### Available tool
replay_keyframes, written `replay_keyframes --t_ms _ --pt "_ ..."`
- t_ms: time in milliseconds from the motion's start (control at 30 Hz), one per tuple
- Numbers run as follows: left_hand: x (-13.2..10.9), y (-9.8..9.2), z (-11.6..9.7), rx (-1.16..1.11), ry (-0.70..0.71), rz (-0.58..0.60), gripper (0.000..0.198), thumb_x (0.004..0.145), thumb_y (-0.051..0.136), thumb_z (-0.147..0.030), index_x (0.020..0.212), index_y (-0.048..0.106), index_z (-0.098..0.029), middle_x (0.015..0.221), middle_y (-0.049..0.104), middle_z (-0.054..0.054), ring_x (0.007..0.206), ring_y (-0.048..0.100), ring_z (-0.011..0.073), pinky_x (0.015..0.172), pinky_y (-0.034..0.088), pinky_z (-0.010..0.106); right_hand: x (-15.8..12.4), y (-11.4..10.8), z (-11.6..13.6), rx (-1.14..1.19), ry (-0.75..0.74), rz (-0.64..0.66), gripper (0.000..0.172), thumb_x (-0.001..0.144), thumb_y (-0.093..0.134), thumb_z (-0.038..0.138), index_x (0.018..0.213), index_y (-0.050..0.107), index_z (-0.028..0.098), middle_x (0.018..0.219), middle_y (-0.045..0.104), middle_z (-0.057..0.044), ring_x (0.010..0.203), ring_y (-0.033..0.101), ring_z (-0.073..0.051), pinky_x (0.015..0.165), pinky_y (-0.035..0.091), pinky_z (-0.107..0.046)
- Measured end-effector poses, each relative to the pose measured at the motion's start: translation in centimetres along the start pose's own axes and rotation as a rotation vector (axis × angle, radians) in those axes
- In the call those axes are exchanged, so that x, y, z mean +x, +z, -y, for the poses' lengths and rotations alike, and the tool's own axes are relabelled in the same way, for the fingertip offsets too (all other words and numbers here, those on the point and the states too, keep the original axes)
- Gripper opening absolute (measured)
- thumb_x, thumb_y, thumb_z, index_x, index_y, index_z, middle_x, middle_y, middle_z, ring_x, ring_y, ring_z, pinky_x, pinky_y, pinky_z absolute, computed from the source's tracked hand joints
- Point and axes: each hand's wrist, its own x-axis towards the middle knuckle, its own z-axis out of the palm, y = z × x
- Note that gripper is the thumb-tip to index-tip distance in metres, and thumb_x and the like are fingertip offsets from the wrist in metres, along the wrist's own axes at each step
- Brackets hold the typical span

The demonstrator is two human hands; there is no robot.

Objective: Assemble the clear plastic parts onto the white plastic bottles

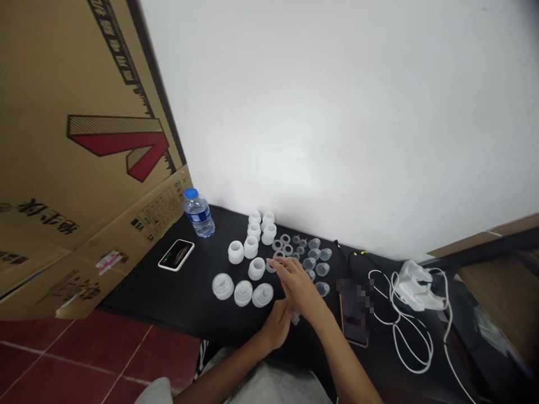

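My left hand is closed low over the near part of the table, partly covered by my right hand. A bit of something clear shows beside its fingers; its kind is hidden. Above it, my right hand reaches forward with fingers stretched out, their tips by a translucent ring. Left of those fingertips stands a white plastic collar with a round opening. Three round assembled pieces, white with clear discs, lie nearer to me. Several clear round caps with tabs lie to the right.
More white collars and flat rings stand towards the wall. A water bottle and a white-edged device are at the left by a cardboard box. To the right are a phone and white cables.
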Motion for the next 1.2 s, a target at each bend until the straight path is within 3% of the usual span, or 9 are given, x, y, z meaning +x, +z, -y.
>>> replay_keyframes --t_ms 100,267,433,567,700,800,900,1033,1200 --pt "-0.5 0.0 0.9 0.031 0.004 -0.018 0.060 0.109 0.039 -0.064 0.081 0.072 -0.022 0.079 0.074 0.007 0.077 0.064 0.0256 0.076 0.055 0.039 2.3 0.8 0.2 -0.135 -0.086 0.092 0.073 0.096 0.049 -0.008 0.158 0.058 0.030 0.156 0.059 -0.014 0.129 0.062 -0.033 0.111 0.057 -0.055" --pt "-0.7 -0.2 0.9 -0.016 0.040 -0.015 0.034 0.103 0.053 -0.047 0.107 0.077 -0.023 0.094 0.078 0.009 0.088 0.067 0.0285 0.086 0.057 0.043 2.3 1.8 -1.2 0.011 -0.049 0.050 0.020 0.103 0.065 0.011 0.118 0.072 0.022 0.141 0.069 -0.015 0.126 0.065 -0.033 0.105 0.060 -0.055" --pt "-0.2 -0.5 -0.7 -0.042 -0.010 0.068 0.027 0.108 0.053 -0.042 0.119 0.069 -0.023 0.093 0.074 0.004 0.084 0.067 0.0225 0.086 0.055 0.037 -1.1 0.7 -3.0 0.326 0.183 -0.251 0.007 0.109 0.064 0.029 0.108 0.069 0.024 0.135 0.072 -0.016 0.127 0.068 -0.031 0.110 0.056 -0.052" --pt "0.2 -0.5 -1.4 0.002 -0.038 0.085 0.033 0.110 0.056 -0.046 0.131 0.065 -0.022 0.107 0.076 0.006 0.095 0.071 0.0229 0.091 0.056 0.036 -5.2 -0.7 -3.7 0.647 0.467 -0.576 0.025 0.101 0.076 0.044 0.112 0.062 0.028 0.125 0.077 -0.012 0.115 0.075 -0.030 0.100 0.060 -0.046" --pt "0.6 -0.1 -1.1 -0.020 -0.034 0.038 0.037 0.107 0.063 -0.048 0.132 0.068 -0.022 0.122 0.076 0.010 0.105 0.073 0.0242 0.092 0.058 0.035 -9.9 -1.6 -4.1 0.714 0.677 -0.816 0.038 0.102 0.072 0.055 0.125 0.064 0.026 0.112 0.079 -0.011 0.097 0.076 -0.028 0.082 0.061 -0.038" --pt "0.8 0.2 -0.4 -0.136 -0.079 -0.035 0.050 0.102 0.071 -0.051 0.143 0.064 -0.022 0.133 0.074 0.013 0.117 0.074 0.0263 0.100 0.060 0.038 -12.8 -1.1 -4.1 0.811 0.794 -0.719 0.045 0.097 0.078 0.056 0.127 0.067 0.026 0.104 0.077 -0.009 0.073 0.069 -0.022 0.054 0.051 -0.028" --pt "0.9 0.3 -0.1 -0.272 -0.140 -0.082 0.058 0.100 0.073 -0.054 0.147 0.061 -0.022 0.143 0.072 0.016 0.127 0.073 0.0290 0.106 0.061 0.042 -14.4 0.7 -3.6 0.962 0.790 -0.527 0.045 0.093 0.083 0.054 0.124 0.068 0.026 0.095 0.072 -0.005 0.059 0.058 -0.015 0.040 0.036 -0.021" --pt "0.8 0.0 -0.6 -0.317 -0.132 -0.064 0.057 0.107 0.058 -0.063 0.144 0.064 -0.021 0.146 0.071 0.018 0.126 0.075 0.0319 0.099 0.065 0.044 -14.3 3.7 -2.5 1.060 0.742 -0.396 0.047 0.093 0.085 0.049 0.129 0.066 0.026 0.101 0.070 -0.005 0.067 0.062 -0.016 0.039 0.042 -0.018" --pt "0.5 -0.3 -1.4 -0.212 -0.110 0.002 0.055 0.107 0.060 -0.062 0.144 0.066 -0.021 0.147 0.072 0.017 0.137 0.069 0.0314 0.118 0.054 0.045 -13.1 6.0 -2.4 1.166 0.718 -0.450 0.047 0.093 0.085 0.048 0.129 0.063 0.027 0.106 0.070 -0.005 0.065 0.062 -0.015 0.036 0.050 -0.018"
